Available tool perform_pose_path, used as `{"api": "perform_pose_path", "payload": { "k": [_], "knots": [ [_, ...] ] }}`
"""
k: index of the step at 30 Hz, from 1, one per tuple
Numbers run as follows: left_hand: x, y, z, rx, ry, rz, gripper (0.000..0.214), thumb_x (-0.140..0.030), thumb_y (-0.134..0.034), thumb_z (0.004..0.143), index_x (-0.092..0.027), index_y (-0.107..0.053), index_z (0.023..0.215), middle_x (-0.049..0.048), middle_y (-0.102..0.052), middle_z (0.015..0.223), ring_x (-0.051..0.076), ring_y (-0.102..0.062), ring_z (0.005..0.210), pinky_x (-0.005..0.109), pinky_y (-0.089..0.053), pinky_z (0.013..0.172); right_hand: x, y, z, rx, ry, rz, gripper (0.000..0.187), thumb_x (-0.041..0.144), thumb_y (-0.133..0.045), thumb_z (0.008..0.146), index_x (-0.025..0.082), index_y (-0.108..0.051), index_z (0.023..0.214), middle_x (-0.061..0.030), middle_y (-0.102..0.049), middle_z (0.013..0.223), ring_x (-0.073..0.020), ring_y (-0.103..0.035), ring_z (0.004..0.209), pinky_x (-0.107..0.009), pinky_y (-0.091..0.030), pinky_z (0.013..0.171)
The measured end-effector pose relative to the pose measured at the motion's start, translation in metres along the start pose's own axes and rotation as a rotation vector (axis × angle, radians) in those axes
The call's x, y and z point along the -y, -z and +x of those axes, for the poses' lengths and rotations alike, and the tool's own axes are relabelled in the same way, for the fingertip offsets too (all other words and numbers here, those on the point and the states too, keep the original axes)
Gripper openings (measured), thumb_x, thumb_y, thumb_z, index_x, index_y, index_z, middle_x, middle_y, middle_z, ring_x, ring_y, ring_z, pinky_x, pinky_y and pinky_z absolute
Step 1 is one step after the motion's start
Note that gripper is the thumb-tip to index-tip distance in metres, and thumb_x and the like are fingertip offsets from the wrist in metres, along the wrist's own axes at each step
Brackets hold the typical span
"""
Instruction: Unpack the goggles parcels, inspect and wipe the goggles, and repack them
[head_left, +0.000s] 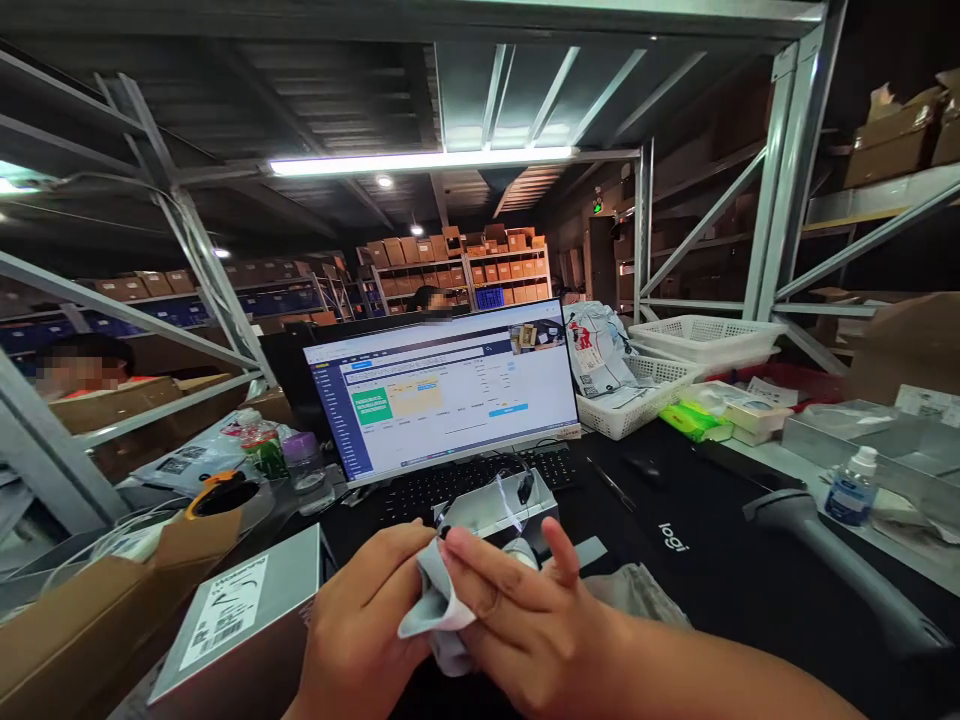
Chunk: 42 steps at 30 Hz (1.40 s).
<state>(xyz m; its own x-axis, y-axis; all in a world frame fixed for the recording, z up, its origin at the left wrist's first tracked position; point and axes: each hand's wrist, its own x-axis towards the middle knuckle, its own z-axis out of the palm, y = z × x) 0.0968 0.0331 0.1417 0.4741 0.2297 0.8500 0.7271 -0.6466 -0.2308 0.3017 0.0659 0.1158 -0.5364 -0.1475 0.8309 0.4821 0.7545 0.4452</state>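
My left hand [367,620] and my right hand [536,630] come together low in the middle of the view. Both are closed on a pale grey cloth [439,605], which is bunched between their fingers. A small dark piece shows at the fingertips by the top of the cloth; its kind is hidden. Just beyond the hands stands an open grey box [480,515] with a black connector [526,487] at its right end. Partly covered by my right hand is a white rounded thing [521,551]. Clear plastic wrapping [637,592] lies beside my right wrist.
A monitor [450,440] and keyboard [420,500] stand behind the box. At right lie a barcode scanner [847,570], a small spray bottle [853,487] and white baskets [637,400]. At left are a labelled box [255,590], an open carton [97,620] and a purple-lidded jar [306,475].
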Motion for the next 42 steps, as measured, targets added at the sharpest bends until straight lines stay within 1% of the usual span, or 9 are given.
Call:
{"api": "perform_pose_path", "payload": {
  "k": [6, 12, 14, 19, 22, 25, 29, 34, 42],
  "knots": [
    [-0.003, -0.003, -0.003, -0.117, -0.032, 0.045, 0.013, -0.014, -0.073, 0.087, -0.012, -0.064, 0.095, 0.0082, -0.069, 0.093, 0.018, -0.066, 0.092, 0.027, -0.057, 0.085, -0.028, -0.002, 0.000, -0.123, -0.354, 0.046, 0.036, 0.019, -0.048, 0.097, 0.020, -0.065, 0.128, -0.0029, -0.072, 0.127, -0.0256, -0.020, 0.153, -0.052, 0.011, 0.124],
    [-0.001, -0.006, -0.008, -0.076, -0.049, -0.026, 0.010, -0.015, -0.054, 0.098, -0.015, -0.064, 0.097, 0.0089, -0.071, 0.093, 0.020, -0.068, 0.095, 0.036, -0.060, 0.088, 0.005, -0.012, -0.007, -0.089, -0.062, -0.017, 0.025, 0.022, -0.051, 0.093, 0.028, -0.074, 0.101, 0.0036, -0.065, 0.138, -0.0206, -0.012, 0.155, -0.049, 0.016, 0.124],
    [0.000, -0.008, -0.007, -0.110, -0.040, 0.005, 0.004, -0.018, -0.060, 0.096, -0.016, -0.063, 0.096, 0.0082, -0.071, 0.092, 0.020, -0.069, 0.091, 0.035, -0.062, 0.085, -0.002, -0.013, -0.007, -0.099, -0.128, 0.008, 0.028, 0.021, -0.049, 0.094, 0.027, -0.072, 0.110, 0.0025, -0.063, 0.140, -0.0204, -0.012, 0.155, -0.047, 0.017, 0.123],
    [0.001, -0.010, -0.002, -0.138, 0.040, 0.037, 0.011, -0.027, -0.068, 0.091, -0.018, -0.062, 0.090, 0.0064, -0.070, 0.090, 0.019, -0.071, 0.084, 0.029, -0.062, 0.078, -0.064, -0.013, -0.013, -0.122, -0.620, 0.247, 0.032, 0.022, -0.043, 0.101, 0.026, -0.072, 0.115, -0.0044, -0.072, 0.125, -0.0294, -0.031, 0.149, -0.057, -0.013, 0.121],
    [-0.001, -0.009, -0.001, -0.159, 0.044, 0.037, 0.009, -0.026, -0.066, 0.092, -0.017, -0.062, 0.093, 0.0071, -0.069, 0.089, 0.018, -0.070, 0.084, 0.027, -0.061, 0.075, -0.089, -0.012, -0.019, -0.357, -0.939, 0.385, 0.029, 0.035, -0.048, 0.100, 0.024, -0.074, 0.104, -0.0080, -0.070, 0.114, -0.0293, -0.052, 0.127, -0.050, -0.040, 0.106],
    [-0.005, -0.009, 0.000, -0.201, 0.022, 0.074, 0.008, -0.022, -0.066, 0.090, -0.017, -0.061, 0.090, 0.0068, -0.068, 0.086, 0.019, -0.069, 0.083, 0.028, -0.060, 0.075, -0.092, -0.016, -0.020, -0.649, -1.288, 0.726, 0.022, 0.043, -0.063, 0.088, 0.023, -0.072, 0.090, -0.0052, -0.065, 0.099, -0.0236, -0.061, 0.098, -0.041, -0.053, 0.087],
    [-0.006, -0.011, -0.002, -0.245, 0.025, 0.151, 0.008, -0.020, -0.069, 0.088, -0.017, -0.061, 0.089, 0.0070, -0.068, 0.084, 0.019, -0.069, 0.082, 0.029, -0.060, 0.075, -0.071, -0.033, -0.010, -0.731, -1.574, 1.366, 0.018, 0.027, -0.072, 0.068, 0.024, -0.056, 0.060, 0.0043, -0.049, 0.057, -0.0158, -0.053, 0.062, -0.028, -0.051, 0.060],
    [-0.002, -0.009, -0.007, -0.280, 0.028, 0.215, 0.012, -0.024, -0.070, 0.088, -0.015, -0.062, 0.092, 0.0086, -0.068, 0.086, 0.020, -0.069, 0.083, 0.031, -0.060, 0.074, -0.027, -0.045, 0.009, -0.510, -1.720, 1.662, 0.020, 0.022, -0.080, 0.057, 0.021, -0.063, 0.068, 0.0027, -0.059, 0.064, -0.0133, -0.055, 0.062, -0.022, -0.046, 0.056],
    [-0.007, -0.021, -0.006, -0.144, -0.007, 0.073, 0.012, -0.024, -0.059, 0.095, -0.012, -0.064, 0.095, 0.0098, -0.071, 0.087, 0.020, -0.069, 0.082, 0.028, -0.058, 0.077, -0.003, -0.021, 0.021, -0.016, -1.430, 1.933, 0.032, 0.033, -0.092, 0.055, 0.015, -0.067, 0.060, 0.0028, -0.056, 0.058, -0.0091, -0.047, 0.053, -0.021, -0.040, 0.052]
  ]
}}
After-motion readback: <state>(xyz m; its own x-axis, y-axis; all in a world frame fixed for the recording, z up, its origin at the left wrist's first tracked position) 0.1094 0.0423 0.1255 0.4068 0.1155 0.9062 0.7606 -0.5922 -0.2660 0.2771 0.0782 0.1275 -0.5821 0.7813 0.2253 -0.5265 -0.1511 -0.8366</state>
